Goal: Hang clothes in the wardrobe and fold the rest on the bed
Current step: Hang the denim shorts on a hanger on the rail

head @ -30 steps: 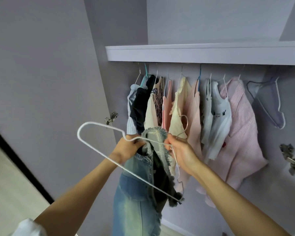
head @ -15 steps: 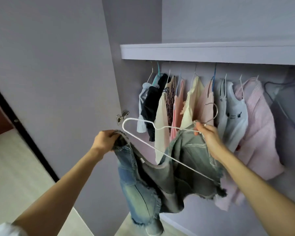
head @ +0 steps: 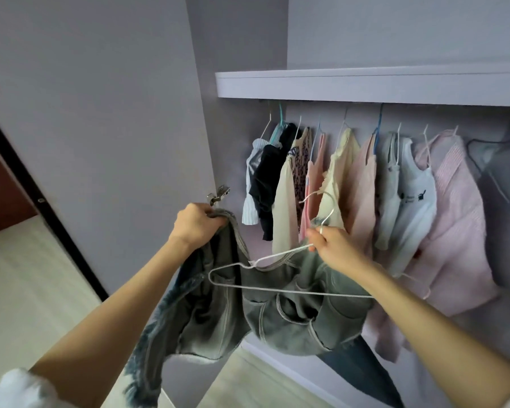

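Note:
I stand at an open wardrobe. My left hand (head: 196, 223) grips the waistband of a frayed blue-grey denim garment (head: 292, 313), which sags between my hands. My right hand (head: 333, 244) pinches the neck of a white wire hanger (head: 277, 290) together with the other end of the denim. The hanger lies across the front of the denim with its hook pointing up. Behind my hands, several tops hang from the rail, among them a cream top (head: 340, 169) and a pink cardigan (head: 454, 219).
A shelf (head: 365, 83) runs above the rail. The wardrobe door (head: 100, 128) stands open on my left, its hinge (head: 218, 194) close to my left hand. An empty hanger (head: 495, 160) hangs at the far right. Pale wooden floor (head: 27, 290) lies lower left.
My hands have spread further apart and stretched the denim waistband between them. The hanger has dropped lower and lies flatter across the garment. My view has shifted left and nearer.

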### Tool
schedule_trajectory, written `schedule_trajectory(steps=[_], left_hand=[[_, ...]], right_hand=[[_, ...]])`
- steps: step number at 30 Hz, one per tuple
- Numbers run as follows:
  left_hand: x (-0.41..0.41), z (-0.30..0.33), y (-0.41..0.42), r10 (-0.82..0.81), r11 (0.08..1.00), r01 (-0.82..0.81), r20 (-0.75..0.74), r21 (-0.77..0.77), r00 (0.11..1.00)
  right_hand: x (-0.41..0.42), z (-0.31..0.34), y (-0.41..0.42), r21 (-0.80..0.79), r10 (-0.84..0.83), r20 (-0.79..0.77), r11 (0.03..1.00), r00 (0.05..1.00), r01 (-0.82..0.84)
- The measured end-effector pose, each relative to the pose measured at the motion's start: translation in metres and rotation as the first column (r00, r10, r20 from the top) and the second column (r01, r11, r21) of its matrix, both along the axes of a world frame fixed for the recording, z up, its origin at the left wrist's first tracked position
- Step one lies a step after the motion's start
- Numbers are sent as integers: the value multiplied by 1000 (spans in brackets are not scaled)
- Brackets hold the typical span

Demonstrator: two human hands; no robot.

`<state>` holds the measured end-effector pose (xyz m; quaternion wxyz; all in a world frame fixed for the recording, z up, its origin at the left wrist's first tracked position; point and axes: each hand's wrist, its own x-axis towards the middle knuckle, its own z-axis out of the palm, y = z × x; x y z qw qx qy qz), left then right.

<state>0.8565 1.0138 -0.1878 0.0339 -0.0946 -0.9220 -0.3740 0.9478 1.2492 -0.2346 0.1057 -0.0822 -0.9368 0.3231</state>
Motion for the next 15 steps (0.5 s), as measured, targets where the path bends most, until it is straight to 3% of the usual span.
schedule_trajectory(steps=[4,6,9,12,13,15], left_hand=[[21,3,17,-153,986,151,-15,-70,988],[32,-3,19,-280,942,284,45,-181,959],[40,-19,16,-341,786,359,131,-504,931],[40,-34,11,-368,609,216,-30,-763,930],[39,-38,12,-408,599,208,-70,-773,910],[35,-42,12,-448,661,308,-31,-684,893]], right_hand=[[-3,-7,-18,182,-60,-59,981,996,70],[-1,-8,-22,173,-89,-147,978,985,114],[1,-9,-20,43,-129,-208,989,970,141],[1,-12,-20,11,-85,-250,996,965,90],[1,-13,-21,14,-65,-269,997,961,71],[3,-14,-23,5,-38,-276,999,960,41]])
